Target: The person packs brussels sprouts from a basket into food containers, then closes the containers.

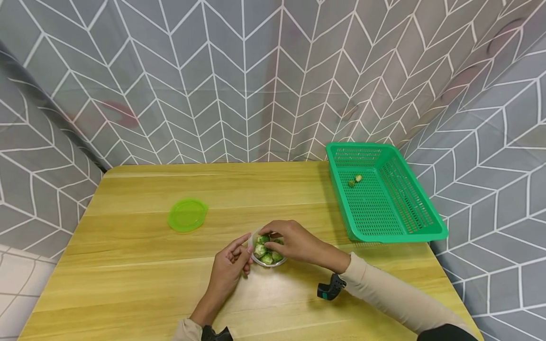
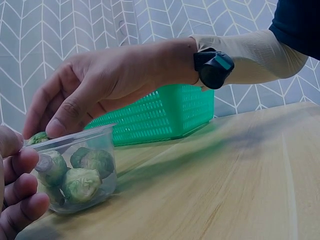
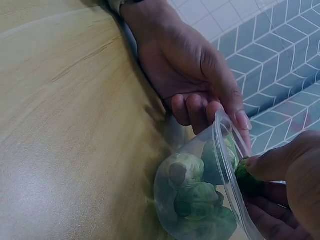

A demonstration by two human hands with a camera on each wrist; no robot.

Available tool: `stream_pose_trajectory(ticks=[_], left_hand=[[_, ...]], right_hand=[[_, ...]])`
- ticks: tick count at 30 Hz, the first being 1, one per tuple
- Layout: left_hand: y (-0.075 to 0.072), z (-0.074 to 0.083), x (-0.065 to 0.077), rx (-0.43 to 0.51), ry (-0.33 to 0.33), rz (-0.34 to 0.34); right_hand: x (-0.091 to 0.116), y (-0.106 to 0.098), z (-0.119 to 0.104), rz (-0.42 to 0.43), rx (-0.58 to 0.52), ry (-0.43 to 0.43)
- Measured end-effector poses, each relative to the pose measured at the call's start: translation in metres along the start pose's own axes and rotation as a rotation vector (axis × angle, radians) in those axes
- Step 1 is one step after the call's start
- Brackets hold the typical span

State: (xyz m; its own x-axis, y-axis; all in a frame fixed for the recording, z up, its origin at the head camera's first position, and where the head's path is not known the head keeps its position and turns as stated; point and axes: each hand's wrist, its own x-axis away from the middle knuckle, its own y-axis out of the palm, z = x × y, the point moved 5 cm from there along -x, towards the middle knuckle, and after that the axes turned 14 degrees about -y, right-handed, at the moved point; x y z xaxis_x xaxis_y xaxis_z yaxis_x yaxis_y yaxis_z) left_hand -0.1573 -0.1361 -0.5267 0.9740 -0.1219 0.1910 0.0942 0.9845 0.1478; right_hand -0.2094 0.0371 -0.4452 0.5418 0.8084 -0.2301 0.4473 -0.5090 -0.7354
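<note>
A clear plastic container (image 2: 109,172) stands on the table, with several Brussels sprouts (image 1: 267,258) inside. My left hand (image 1: 228,267) pinches its rim from the left, thumb and fingers on either side of the wall in the right wrist view. From the right, my right hand (image 1: 298,241) reaches over the container's mouth. Between its thumb and fingers is a green Brussels sprout (image 3: 248,180), held right at the rim. The right fingertips are partly hidden behind the container wall in the left wrist view.
A translucent green lid (image 1: 187,215) lies on the wooden table (image 1: 128,274), left of and beyond the container. At the back right sits a green slotted basket (image 1: 396,237) with two small sprouts (image 1: 355,180) in it. Patterned curtains (image 1: 256,94) border the table's back and right sides.
</note>
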Motion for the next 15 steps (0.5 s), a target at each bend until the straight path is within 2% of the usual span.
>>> stream_pose_trajectory(ticks=[7,15], left_hand=[[0.001,0.000,0.000,-0.003,-0.003,0.007],[0.000,0.001,0.001,-0.016,-0.001,0.023]], right_hand=[[0.002,-0.007,-0.001,0.027,-0.008,-0.029],[0.009,-0.026,-0.002,0.092,0.000,-0.041]])
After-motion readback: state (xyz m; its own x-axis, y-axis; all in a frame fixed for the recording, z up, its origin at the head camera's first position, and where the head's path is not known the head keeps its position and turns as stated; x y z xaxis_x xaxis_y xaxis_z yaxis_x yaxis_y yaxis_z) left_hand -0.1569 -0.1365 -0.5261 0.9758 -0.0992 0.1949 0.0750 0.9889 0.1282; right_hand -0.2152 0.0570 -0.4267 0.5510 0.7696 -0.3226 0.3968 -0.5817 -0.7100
